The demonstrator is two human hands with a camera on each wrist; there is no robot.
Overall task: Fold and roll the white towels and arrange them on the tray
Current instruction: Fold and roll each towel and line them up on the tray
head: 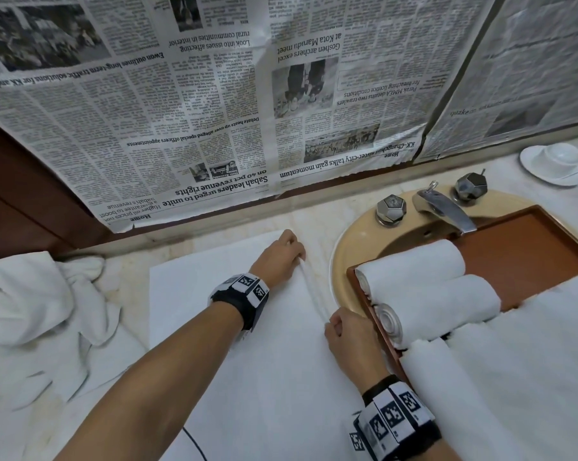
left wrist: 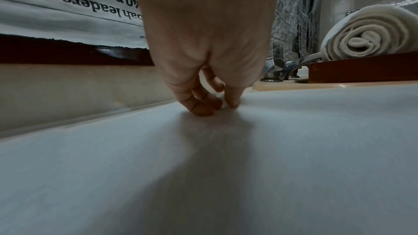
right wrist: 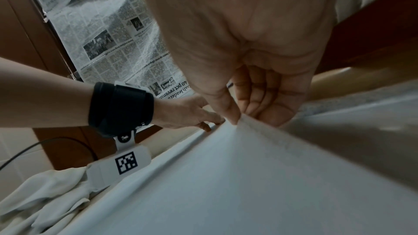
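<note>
Both grips are closed on the same edge: the left hand [head: 281, 257] pinches the far end of the flat towel [head: 247, 344] between thumb and fingertips, and the right hand [head: 349, 334] pinches the near end, the hem bunched into a thin first turn between them. That towel lies spread on the table [head: 317, 214], running back from the grips toward the person.

To start the roll well, I judge both hands should turn the hem over together, at one pace, so the core stays straight and tight; an end that lags would give a cone. Keeping the cloth pressed flat behind the grips should stop creases being rolled in.

Just beyond the right grip sits the wooden tray [head: 526, 234], laid over the sink [head: 354, 241], with two rolled towels [head: 423, 284] side by side in it and more white cloth over its near side. Past the tray stand the tap [head: 443, 207] and a cup on a saucer [head: 556, 161]. Behind the left forearm lies a crumpled towel heap [head: 38, 301]. Newspaper [head: 197, 104] covers the wall beyond both grips.
</note>
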